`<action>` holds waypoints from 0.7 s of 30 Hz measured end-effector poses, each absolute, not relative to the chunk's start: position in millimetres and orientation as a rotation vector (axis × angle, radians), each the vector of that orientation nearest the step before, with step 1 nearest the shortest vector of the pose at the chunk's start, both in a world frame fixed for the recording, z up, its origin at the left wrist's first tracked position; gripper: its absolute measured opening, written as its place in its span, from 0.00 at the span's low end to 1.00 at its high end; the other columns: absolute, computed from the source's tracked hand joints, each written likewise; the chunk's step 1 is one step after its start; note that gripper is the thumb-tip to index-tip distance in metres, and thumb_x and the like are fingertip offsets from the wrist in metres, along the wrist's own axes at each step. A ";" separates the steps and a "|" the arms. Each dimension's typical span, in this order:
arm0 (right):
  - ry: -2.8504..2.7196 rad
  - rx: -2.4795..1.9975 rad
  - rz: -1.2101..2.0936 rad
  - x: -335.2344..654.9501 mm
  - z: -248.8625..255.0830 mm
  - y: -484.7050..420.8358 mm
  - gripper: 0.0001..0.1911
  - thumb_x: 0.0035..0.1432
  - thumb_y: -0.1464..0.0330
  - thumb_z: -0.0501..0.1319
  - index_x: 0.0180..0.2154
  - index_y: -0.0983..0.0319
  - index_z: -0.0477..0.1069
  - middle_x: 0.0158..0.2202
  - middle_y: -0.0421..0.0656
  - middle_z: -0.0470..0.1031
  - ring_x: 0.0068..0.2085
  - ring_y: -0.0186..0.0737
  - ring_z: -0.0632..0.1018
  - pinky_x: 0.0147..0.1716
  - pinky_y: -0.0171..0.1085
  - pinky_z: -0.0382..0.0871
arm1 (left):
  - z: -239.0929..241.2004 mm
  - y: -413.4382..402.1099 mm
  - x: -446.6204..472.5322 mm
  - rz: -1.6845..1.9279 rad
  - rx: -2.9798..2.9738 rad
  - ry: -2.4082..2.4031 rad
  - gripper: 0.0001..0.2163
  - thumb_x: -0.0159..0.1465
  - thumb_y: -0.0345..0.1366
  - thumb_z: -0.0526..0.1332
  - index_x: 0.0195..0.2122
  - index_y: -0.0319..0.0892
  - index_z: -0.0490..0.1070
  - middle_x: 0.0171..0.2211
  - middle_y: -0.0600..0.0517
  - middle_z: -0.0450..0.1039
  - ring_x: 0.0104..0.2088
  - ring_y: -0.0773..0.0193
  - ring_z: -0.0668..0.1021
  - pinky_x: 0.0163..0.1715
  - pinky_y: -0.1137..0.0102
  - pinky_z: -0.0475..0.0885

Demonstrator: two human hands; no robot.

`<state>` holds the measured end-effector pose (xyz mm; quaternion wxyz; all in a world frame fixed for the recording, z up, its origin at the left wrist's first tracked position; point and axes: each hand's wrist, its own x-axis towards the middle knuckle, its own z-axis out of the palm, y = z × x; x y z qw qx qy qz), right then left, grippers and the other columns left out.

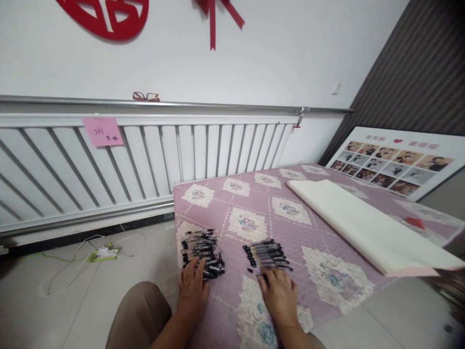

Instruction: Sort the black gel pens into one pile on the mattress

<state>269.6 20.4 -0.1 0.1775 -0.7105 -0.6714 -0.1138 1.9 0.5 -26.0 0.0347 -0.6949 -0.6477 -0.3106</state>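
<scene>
One loose pile of black-capped pens (201, 254) near left edge of floral-covered counter (232, 286), one aligned row of pens (267, 253) just to its right. Left hand (192, 288) at near side of pile, fingers spread and bent over pens; no telling whether they grip any. Right hand (279, 293) on near side of row, fingers curled at single pen (254, 272), grip hidden from view. Folded white sheet (356, 223) toward right edge; photo panel (392, 162) leaning by far right corner; radiator (181, 155) beyond far edge.
</scene>
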 end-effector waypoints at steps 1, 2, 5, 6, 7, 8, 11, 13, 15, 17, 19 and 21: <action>-1.938 -1.958 -0.297 268.0 -0.8 18.6 0.09 0.59 0.61 0.59 0.39 0.56 0.74 0.41 0.44 0.75 0.45 0.48 0.71 0.46 0.48 0.56 | -25.3 0.3 2.3 -0.958 -2.145 -1.960 0.27 0.60 0.25 0.54 0.61 0.44 0.58 0.58 0.43 0.62 0.58 0.52 0.64 0.57 0.51 0.56; -1.980 -1.901 -0.267 265.6 -1.2 16.1 0.08 0.59 0.62 0.59 0.38 0.56 0.74 0.41 0.44 0.75 0.45 0.48 0.72 0.47 0.48 0.56 | -24.4 -0.2 2.7 -0.968 -2.158 -1.917 0.26 0.60 0.25 0.54 0.60 0.44 0.59 0.57 0.43 0.63 0.57 0.52 0.65 0.57 0.51 0.56; -2.083 -1.751 -0.172 252.1 0.0 5.6 0.05 0.58 0.63 0.60 0.34 0.55 0.73 0.40 0.43 0.76 0.44 0.46 0.72 0.48 0.48 0.57 | -20.3 -3.2 4.2 -1.016 -2.243 -1.700 0.23 0.60 0.26 0.54 0.57 0.46 0.63 0.55 0.45 0.66 0.56 0.53 0.66 0.58 0.52 0.56; -2.102 -1.716 -0.143 245.6 0.9 1.4 0.04 0.58 0.63 0.61 0.33 0.55 0.73 0.38 0.42 0.76 0.44 0.46 0.73 0.48 0.47 0.57 | -18.4 -4.5 4.6 -1.025 -2.283 -1.613 0.22 0.60 0.26 0.55 0.56 0.47 0.65 0.55 0.46 0.67 0.56 0.53 0.66 0.58 0.53 0.56; -2.118 -1.682 -0.115 238.6 1.9 -2.9 0.03 0.57 0.64 0.61 0.34 0.55 0.73 0.39 0.42 0.76 0.44 0.45 0.73 0.49 0.47 0.57 | -16.3 -5.9 5.0 -1.025 -2.327 -1.530 0.21 0.60 0.27 0.55 0.55 0.47 0.66 0.54 0.46 0.67 0.55 0.54 0.67 0.58 0.54 0.56; -2.125 -1.654 -0.093 231.2 2.8 -7.2 0.02 0.57 0.66 0.61 0.34 0.54 0.73 0.39 0.41 0.76 0.44 0.45 0.73 0.50 0.48 0.57 | -14.3 -7.1 5.2 -1.014 -2.372 -1.459 0.20 0.60 0.28 0.55 0.55 0.47 0.67 0.53 0.47 0.68 0.55 0.54 0.67 0.58 0.55 0.57; -2.163 -1.544 -0.035 212.0 2.9 -18.1 0.06 0.56 0.67 0.62 0.38 0.52 0.73 0.41 0.39 0.77 0.47 0.45 0.73 0.53 0.49 0.56 | -9.5 -9.6 5.4 -0.972 -2.451 -1.373 0.19 0.61 0.28 0.55 0.53 0.47 0.68 0.51 0.48 0.70 0.53 0.56 0.68 0.56 0.58 0.60; -2.167 -1.479 -0.017 205.5 0.0 -22.3 0.11 0.57 0.66 0.61 0.43 0.51 0.72 0.44 0.39 0.76 0.49 0.46 0.73 0.55 0.50 0.54 | -8.4 -9.9 5.2 -0.966 -2.456 -1.370 0.18 0.61 0.28 0.54 0.52 0.47 0.69 0.49 0.49 0.71 0.53 0.57 0.69 0.56 0.60 0.61; -2.087 -1.472 -0.018 206.1 -5.5 -23.5 0.13 0.59 0.66 0.58 0.46 0.51 0.71 0.46 0.41 0.76 0.50 0.46 0.73 0.55 0.51 0.55 | -9.0 -9.6 5.4 -0.981 -2.451 -1.370 0.17 0.62 0.27 0.53 0.51 0.46 0.70 0.48 0.49 0.71 0.52 0.58 0.69 0.55 0.60 0.62; -1.914 -1.517 -0.024 212.8 -12.6 -22.4 0.12 0.62 0.64 0.54 0.46 0.55 0.72 0.46 0.45 0.76 0.49 0.46 0.73 0.52 0.49 0.60 | -10.5 -8.9 5.9 -0.995 -2.461 -1.370 0.16 0.62 0.27 0.53 0.49 0.46 0.70 0.46 0.48 0.72 0.50 0.58 0.70 0.54 0.61 0.63; -1.727 -1.562 -0.018 223.1 -19.5 -21.2 0.15 0.64 0.61 0.51 0.45 0.59 0.72 0.45 0.49 0.76 0.47 0.46 0.74 0.48 0.47 0.65 | -12.2 -8.4 6.4 -0.994 -2.487 -1.381 0.15 0.63 0.28 0.53 0.48 0.45 0.71 0.45 0.49 0.72 0.49 0.59 0.71 0.52 0.62 0.64; -1.633 -1.583 -0.001 233.7 -24.7 -21.9 0.18 0.65 0.58 0.50 0.45 0.61 0.72 0.44 0.51 0.76 0.46 0.47 0.75 0.47 0.47 0.67 | -13.6 -8.7 7.0 -0.977 -2.518 -1.389 0.13 0.63 0.28 0.54 0.47 0.46 0.71 0.43 0.50 0.72 0.47 0.60 0.71 0.51 0.63 0.64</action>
